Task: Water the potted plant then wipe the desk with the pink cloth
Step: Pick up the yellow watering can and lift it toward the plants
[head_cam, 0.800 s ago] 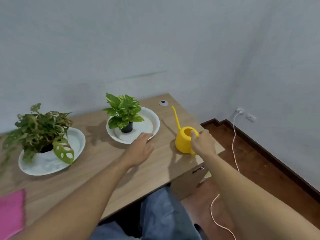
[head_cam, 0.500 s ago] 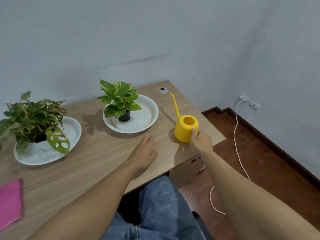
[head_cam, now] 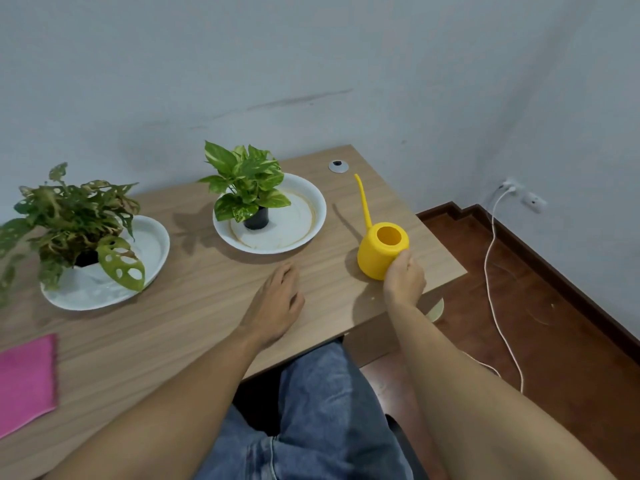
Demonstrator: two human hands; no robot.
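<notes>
- Wooden desk (head_cam: pixel 194 327) runs into the corner of a grey-walled room, with dark reddish flooring to the right and a white cable (head_cam: pixel 491 258) trailing down from a wall socket.
- Since a moment ago the left hand (head_cam: pixel 277 303) has drawn back from the rim of the white plate (head_cam: pixel 311 223); it now lies flat on the desk, palm down, fingers loosely spread, holding nothing.
- The right hand (head_cam: pixel 403 277) has settled lower on the near side of the yellow watering can (head_cam: pixel 381 249), fingers curled around it; the can stands upright on the desk near the right edge, its thin spout pointing away.
- This reads as the grip being secured before a lift: watering has not begun, and the can looks ready to be carried to a pot.
- The nearer potted plant (head_cam: pixel 247 188), in a small black pot, sits on that white plate just left of the can; a second plant (head_cam: pixel 72 216) with holed leaves stands on another white dish further left.
- The pink cloth (head_cam: pixel 26 375) lies flat at the desk's left edge, well apart from both hands, untouched.
- A round grommet (head_cam: pixel 338 165) sits near the far corner.
</notes>
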